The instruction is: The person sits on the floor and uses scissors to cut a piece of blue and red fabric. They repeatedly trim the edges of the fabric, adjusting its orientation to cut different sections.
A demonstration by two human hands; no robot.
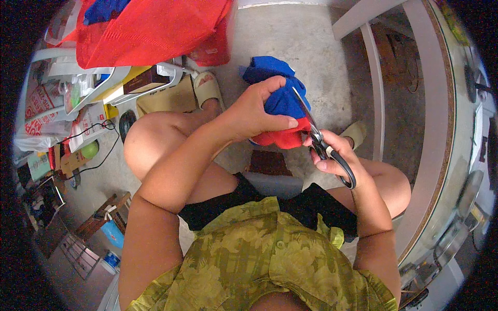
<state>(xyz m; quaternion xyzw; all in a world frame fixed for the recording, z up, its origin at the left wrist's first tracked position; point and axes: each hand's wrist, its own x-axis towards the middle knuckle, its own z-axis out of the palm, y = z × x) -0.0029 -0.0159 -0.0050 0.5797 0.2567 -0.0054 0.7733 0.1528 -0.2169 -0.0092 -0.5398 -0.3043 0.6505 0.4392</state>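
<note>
A piece of blue and red fabric (286, 99) hangs in front of me above the concrete floor. My left hand (256, 109) grips it, with the thumb across the border between the blue part and the red part (286, 138). In my right hand (338, 153) is a pair of scissors (320, 144) with black and white handles. Their metal blades point up and away from me, lying along the right edge of the fabric. The blades look nearly closed; whether cloth is between them I cannot tell.
A large red cloth (155, 31) drapes over the far left, above a white rack (116, 87) holding boxes and bags. To my right runs a table (433, 97) with pale legs. A black cable (116, 144) and a green ball (90, 149) lie at left.
</note>
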